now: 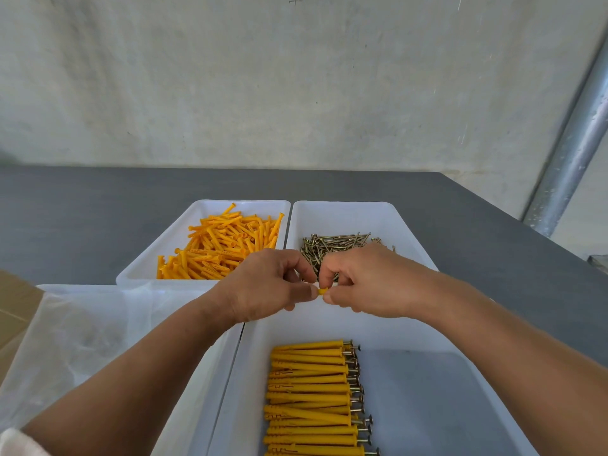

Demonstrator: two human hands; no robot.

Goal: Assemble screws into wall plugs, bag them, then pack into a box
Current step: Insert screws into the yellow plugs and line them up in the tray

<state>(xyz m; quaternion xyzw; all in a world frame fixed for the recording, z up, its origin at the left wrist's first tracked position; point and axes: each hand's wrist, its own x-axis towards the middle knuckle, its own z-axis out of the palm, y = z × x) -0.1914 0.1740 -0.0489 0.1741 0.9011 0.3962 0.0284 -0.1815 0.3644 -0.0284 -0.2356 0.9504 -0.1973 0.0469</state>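
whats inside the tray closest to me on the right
A neat stack of yellow wall plugs with screws inserted, heads rightward. The right forearm covers the tray's right side.

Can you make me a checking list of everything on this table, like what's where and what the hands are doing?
Surface: grey table, holding four white trays.
Job's things: loose yellow plugs far left tray; screws far right tray; finished plugs lined up, near right tray; clear bags near left tray; cardboard box at left edge.
Clutter: unclear object at right edge.
Hands: left hand and right hand both pinch one plug between them.
Cables: nothing seen.
Surroundings: pale wall behind; metal pipe at right.
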